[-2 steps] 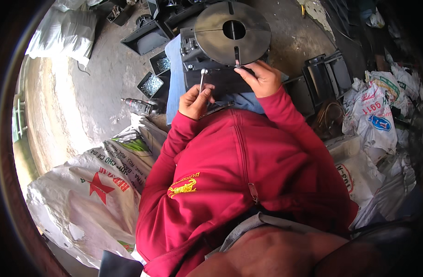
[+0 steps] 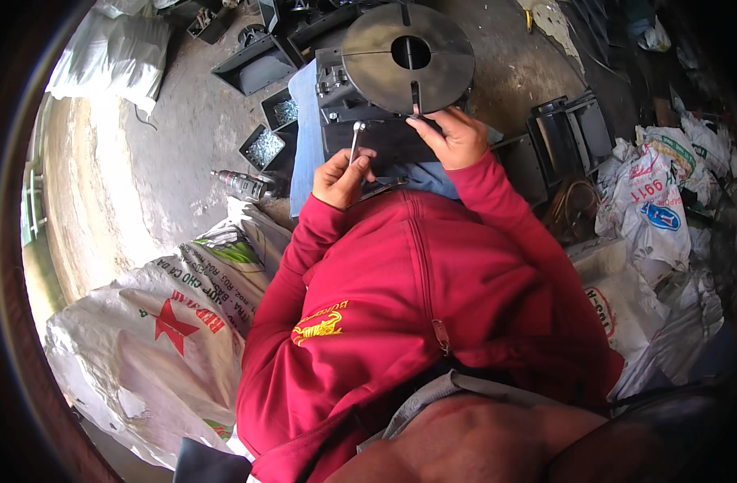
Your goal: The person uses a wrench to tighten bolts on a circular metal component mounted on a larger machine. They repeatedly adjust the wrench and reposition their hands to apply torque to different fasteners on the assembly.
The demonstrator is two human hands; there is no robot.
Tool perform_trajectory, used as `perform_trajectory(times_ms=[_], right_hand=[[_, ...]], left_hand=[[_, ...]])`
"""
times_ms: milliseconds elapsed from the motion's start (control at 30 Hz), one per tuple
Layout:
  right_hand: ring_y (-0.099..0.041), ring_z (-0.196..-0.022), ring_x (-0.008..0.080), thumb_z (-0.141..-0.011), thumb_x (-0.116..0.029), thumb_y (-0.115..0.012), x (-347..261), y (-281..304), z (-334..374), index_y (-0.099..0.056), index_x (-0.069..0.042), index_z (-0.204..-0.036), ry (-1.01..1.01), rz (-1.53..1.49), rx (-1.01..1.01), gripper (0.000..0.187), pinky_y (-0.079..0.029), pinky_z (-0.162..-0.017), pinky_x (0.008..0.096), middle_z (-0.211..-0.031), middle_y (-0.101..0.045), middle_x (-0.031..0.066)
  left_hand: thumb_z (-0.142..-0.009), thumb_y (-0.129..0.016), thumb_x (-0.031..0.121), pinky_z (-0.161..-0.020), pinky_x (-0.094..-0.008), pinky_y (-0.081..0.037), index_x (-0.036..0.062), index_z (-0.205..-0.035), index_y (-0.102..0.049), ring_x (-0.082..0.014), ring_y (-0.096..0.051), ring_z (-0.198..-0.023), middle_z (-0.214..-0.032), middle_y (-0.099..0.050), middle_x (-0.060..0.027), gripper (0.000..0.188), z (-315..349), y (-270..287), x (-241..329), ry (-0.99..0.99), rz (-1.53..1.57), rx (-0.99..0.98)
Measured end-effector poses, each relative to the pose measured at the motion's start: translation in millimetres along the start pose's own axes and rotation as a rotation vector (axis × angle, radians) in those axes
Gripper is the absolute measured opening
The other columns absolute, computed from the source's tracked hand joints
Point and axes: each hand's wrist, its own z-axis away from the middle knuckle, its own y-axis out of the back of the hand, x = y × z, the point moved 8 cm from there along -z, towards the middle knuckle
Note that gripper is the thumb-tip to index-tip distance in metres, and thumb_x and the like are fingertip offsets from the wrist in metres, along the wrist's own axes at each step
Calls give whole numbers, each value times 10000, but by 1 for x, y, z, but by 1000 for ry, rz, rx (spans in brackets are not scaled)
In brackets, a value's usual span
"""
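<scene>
My left hand (image 2: 342, 180) is closed round the shank of a silver wrench (image 2: 355, 146), whose head points up and away from me. Just beyond the wrench head lies a dark metal assembly (image 2: 332, 133) across my lap, with bolts along its left side. On top of it sits a round grey disc (image 2: 372, 68) with a centre hole and narrow slots. My right hand (image 2: 458, 141) pinches with thumb and fingertips at the disc's near rim, by the end of a slot. What those fingertips hold is too small to make out.
Two black bins of small screws (image 2: 264, 148) stand on the floor to the left, with a power drill (image 2: 247, 185) below them. Black metal housings (image 2: 260, 66) lie beyond. White sacks (image 2: 135, 354) flank me on the left, and more plastic sacks (image 2: 646, 189) are piled at right.
The wrench head has shifted slightly to the right. The disc and assembly have also moved a little to the right, while my right hand stays at the rim.
</scene>
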Motion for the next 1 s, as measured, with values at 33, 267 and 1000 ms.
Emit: perform_trajectory(times_ms=[33, 267, 1000], right_hand=[[-659, -711, 232, -763, -133, -738, -4, -2, -3, -681, -79, -874, 35, 38, 17, 136, -519, -606, 316, -864, -677, 47], [-644, -656, 210, -735, -194, -770, 8, -21, -6, -686, -120, -867, 172, 288, 17, 173, -506, -556, 322, -786, -659, 22], [-622, -551, 224, -711, -256, -788, 3, -22, -10, -670, -119, -780, 185, 371, 56, 193, -487, -489, 333, -675, -646, 33]], left_hand=[[-955, -547, 168, -435, -180, -284, 56, -1099, -631, -11, -389, -469, -716, -607, 26, 201, 1, 2, -4, 53, -38, -23], [-966, -526, 198, -439, -193, -311, 45, -1162, -608, -35, -410, -465, -737, -604, 9, 262, 3, 7, -21, 203, 33, -73], [-962, -478, 76, -551, -219, -434, 94, -1361, -475, -79, -506, -559, -711, -588, -22, 399, 10, 12, 22, -160, -624, 70]])
